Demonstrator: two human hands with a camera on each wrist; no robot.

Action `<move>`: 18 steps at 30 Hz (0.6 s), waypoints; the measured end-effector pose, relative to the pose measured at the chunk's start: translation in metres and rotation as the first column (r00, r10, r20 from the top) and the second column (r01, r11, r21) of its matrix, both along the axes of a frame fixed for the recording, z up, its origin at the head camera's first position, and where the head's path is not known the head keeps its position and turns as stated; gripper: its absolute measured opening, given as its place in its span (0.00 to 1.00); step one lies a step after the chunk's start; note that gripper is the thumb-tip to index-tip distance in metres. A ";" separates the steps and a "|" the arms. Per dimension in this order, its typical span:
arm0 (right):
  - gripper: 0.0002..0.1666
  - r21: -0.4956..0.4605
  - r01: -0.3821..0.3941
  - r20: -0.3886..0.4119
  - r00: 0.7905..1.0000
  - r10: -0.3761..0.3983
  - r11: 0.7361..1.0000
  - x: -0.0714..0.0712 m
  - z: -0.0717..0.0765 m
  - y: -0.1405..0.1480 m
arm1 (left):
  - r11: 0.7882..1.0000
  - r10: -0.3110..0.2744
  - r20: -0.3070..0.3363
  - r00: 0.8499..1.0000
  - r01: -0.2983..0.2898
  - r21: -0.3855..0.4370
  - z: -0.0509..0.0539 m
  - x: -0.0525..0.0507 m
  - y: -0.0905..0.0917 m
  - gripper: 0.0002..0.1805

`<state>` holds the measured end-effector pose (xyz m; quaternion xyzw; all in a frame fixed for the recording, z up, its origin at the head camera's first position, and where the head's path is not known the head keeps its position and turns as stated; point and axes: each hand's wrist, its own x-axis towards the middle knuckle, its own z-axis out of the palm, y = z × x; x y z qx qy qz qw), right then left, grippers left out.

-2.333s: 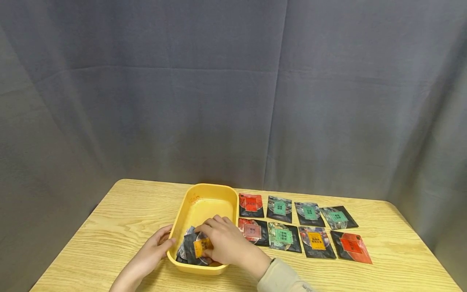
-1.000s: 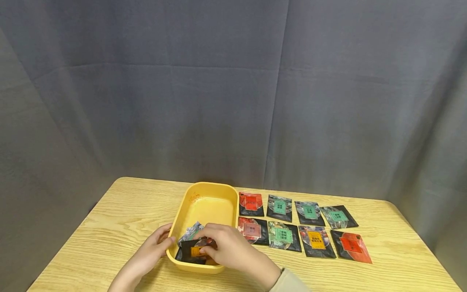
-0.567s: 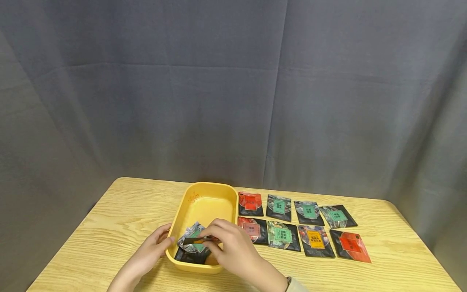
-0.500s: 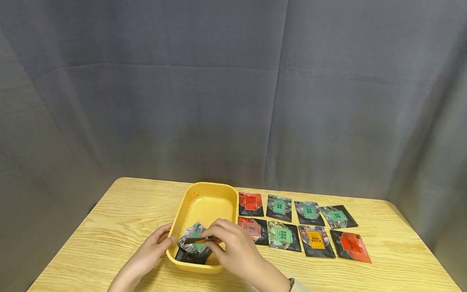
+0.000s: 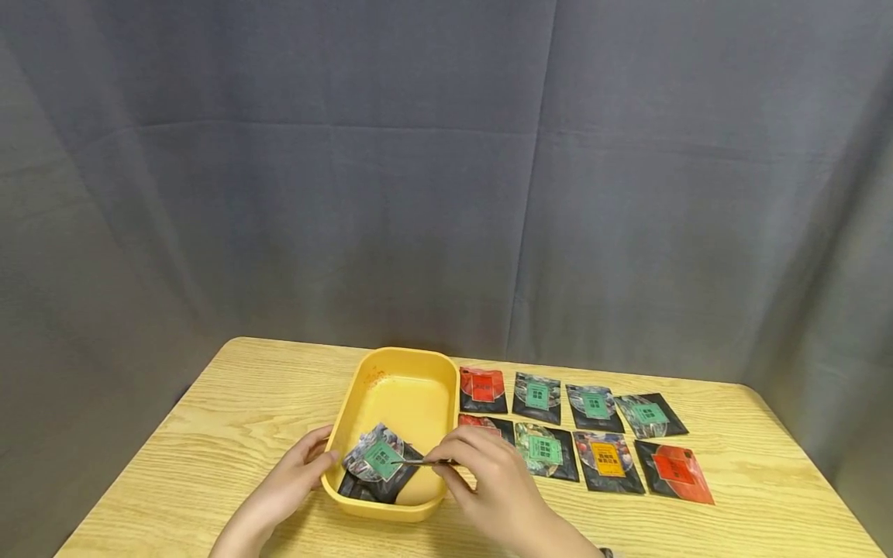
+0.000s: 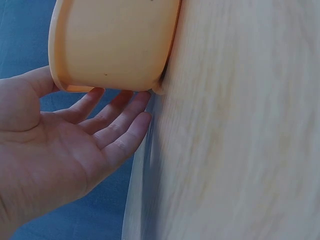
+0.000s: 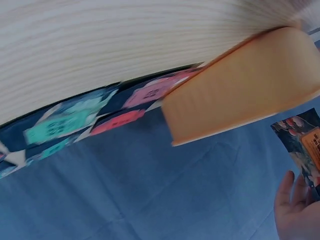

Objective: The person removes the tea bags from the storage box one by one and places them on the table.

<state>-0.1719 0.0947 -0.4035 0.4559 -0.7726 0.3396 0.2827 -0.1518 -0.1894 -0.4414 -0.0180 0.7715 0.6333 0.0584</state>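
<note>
My left hand (image 5: 296, 469) holds the left side of a yellow plastic tub (image 5: 412, 399), thumb over its rim and fingers against the outer wall. In the left wrist view those fingers (image 6: 120, 125) touch the wall near the tabletop. Above the tub's right edge, my right hand (image 5: 491, 480) pinches a thin dark sachet (image 5: 422, 463), seen edge-on. The right wrist view shows this sachet's (image 7: 295, 134) fruit print and orange label. Inside the tub's near end lies a sachet with a green label (image 5: 382, 460), overlapping other dark packaging (image 5: 354, 488).
Two rows of sachets lie to the tub's right: a red one (image 5: 483, 389) beside the rim, an orange-labelled one (image 5: 608, 461) in the near row, a red-labelled one (image 5: 674, 471) at the near right end. A grey curtain (image 5: 446, 194) hangs behind the wooden table (image 5: 230, 411).
My right hand has lifted the orange-labelled sachet and moved right with it, out to the tub's right rim. The green-labelled sachet beneath now shows. My left hand has stayed at the tub.
</note>
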 end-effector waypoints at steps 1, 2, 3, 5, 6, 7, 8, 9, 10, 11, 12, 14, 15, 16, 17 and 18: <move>0.16 0.000 0.006 0.000 1.000 -0.006 1.000 0.000 0.000 0.004 | 1.000 -0.006 -0.003 1.000 0.006 0.001 0.000 0.000 0.000 0.30; 0.16 -0.001 0.010 0.000 1.000 -0.010 1.000 0.001 0.001 0.008 | 1.000 -0.017 -0.009 1.000 0.017 0.002 0.000 0.000 0.000 0.30; 0.15 -0.002 0.013 -0.001 1.000 -0.013 1.000 0.001 0.001 0.013 | 1.000 -0.020 -0.006 1.000 0.020 0.004 0.000 0.000 0.000 0.30; 0.13 -0.006 0.018 -0.004 1.000 -0.018 1.000 0.001 0.001 0.022 | 0.999 -0.036 -0.014 0.999 0.036 0.007 0.000 0.000 0.000 0.31; 0.11 -0.006 0.022 -0.007 1.000 -0.022 1.000 0.001 0.001 0.026 | 0.999 -0.038 -0.014 0.999 0.038 0.006 0.000 0.000 0.000 0.31; 0.08 -0.004 0.029 -0.009 1.000 -0.029 1.000 0.000 0.001 0.031 | 0.999 -0.042 -0.015 0.999 0.042 0.005 0.000 0.001 0.000 0.31; 0.07 -0.002 0.034 -0.011 0.999 -0.034 0.999 0.000 0.001 0.035 | 0.999 -0.040 -0.013 0.999 0.040 0.006 0.001 0.001 -0.001 0.31; 0.05 0.004 0.042 -0.013 0.999 -0.042 0.999 -0.001 0.000 0.039 | 0.999 -0.033 -0.009 0.999 0.033 0.005 0.001 0.001 -0.001 0.30; 0.04 0.010 0.051 -0.015 0.999 -0.051 0.999 -0.001 0.000 0.042 | 1.000 -0.028 -0.008 1.000 0.028 0.006 0.001 0.001 -0.001 0.30; 0.04 0.017 0.059 -0.015 0.998 -0.059 0.998 -0.002 0.000 0.046 | 1.000 -0.019 -0.003 1.000 0.019 0.004 0.001 0.001 -0.002 0.30; 0.03 0.027 0.068 -0.012 0.998 -0.068 0.997 -0.002 0.000 0.049 | 1.000 -0.014 -0.001 1.000 0.014 0.002 0.002 0.001 -0.002 0.30; 0.06 0.041 0.076 -0.005 0.997 -0.075 0.996 -0.003 -0.001 0.055 | 1.000 -0.015 -0.001 1.000 0.015 0.005 0.002 0.001 -0.001 0.30; 0.07 0.049 0.080 -0.002 0.997 -0.080 0.996 -0.003 -0.002 0.058 | 1.000 -0.018 -0.005 1.000 0.018 0.004 0.002 0.001 -0.001 0.30; 0.08 0.056 0.082 0.001 0.997 -0.082 0.995 -0.003 -0.002 0.060 | 1.000 -0.024 -0.009 1.000 0.024 0.005 0.002 0.001 -0.001 0.30; 0.07 0.063 0.084 0.001 0.996 -0.084 0.994 -0.003 -0.003 0.063 | 1.000 -0.027 -0.013 1.000 0.027 0.006 0.002 0.002 -0.001 0.30; 0.07 0.071 0.086 -0.001 0.996 -0.086 0.994 -0.003 -0.004 0.065 | 0.999 -0.032 -0.014 0.999 0.032 0.008 0.002 0.002 0.000 0.30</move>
